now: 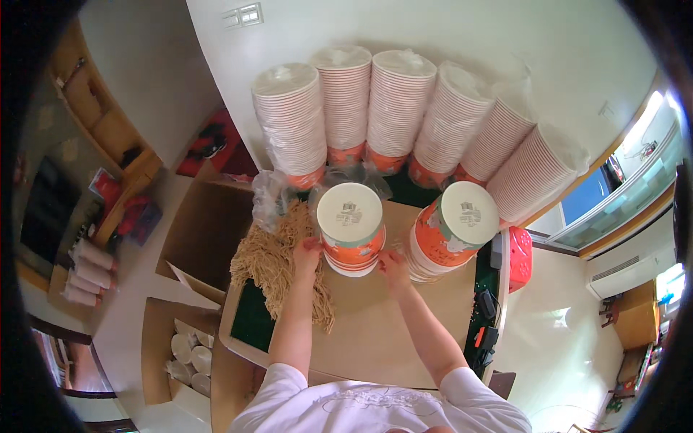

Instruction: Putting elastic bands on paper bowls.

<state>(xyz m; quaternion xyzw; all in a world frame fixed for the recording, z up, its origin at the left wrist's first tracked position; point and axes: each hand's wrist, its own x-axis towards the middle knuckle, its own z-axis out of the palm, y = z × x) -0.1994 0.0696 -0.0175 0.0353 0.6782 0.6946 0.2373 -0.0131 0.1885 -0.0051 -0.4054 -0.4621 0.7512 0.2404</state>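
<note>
A tall stack of upside-down orange and white paper bowls (351, 224) stands in the middle of the table. My left hand (307, 252) grips its lower left side. My right hand (392, 265) holds its lower right side. A second, leaning stack of the same bowls (451, 231) stands just to the right, close to my right hand. A heap of straw-coloured fibre strands (278, 260) lies to the left, under my left forearm.
Several tall plastic-wrapped bowl stacks (401, 115) line the wall at the back. The table is topped with brown cardboard (375, 332) over green. An open carton with white cups (189, 357) sits on the floor at the left. A red basket (518, 256) hangs at the right.
</note>
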